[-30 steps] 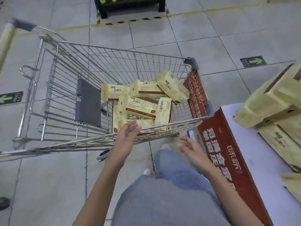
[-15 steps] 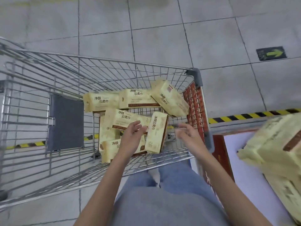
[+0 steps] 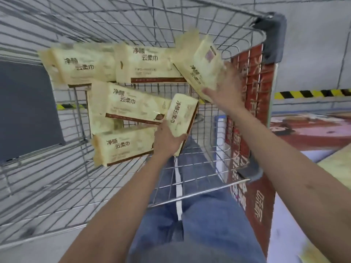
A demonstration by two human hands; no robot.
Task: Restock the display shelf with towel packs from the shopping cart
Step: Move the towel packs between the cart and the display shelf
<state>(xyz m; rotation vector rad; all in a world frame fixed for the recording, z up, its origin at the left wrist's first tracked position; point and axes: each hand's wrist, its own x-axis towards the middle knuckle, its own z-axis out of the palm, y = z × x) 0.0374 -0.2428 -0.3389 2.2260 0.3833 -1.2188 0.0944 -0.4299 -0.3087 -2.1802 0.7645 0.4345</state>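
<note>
Shopping cart [image 3: 273,21], viewed from above. The left hand [image 3: 165,143] grips the lower end of an upright towel pack [image 3: 182,114] near the cart's near edge, thumb across its face. The right hand [image 3: 228,86] clasps a tilted towel pack [image 3: 197,61] between thumb and fingers, by the far right corner. Further packs [image 3: 133,103] lie flat mid-cart.
</note>
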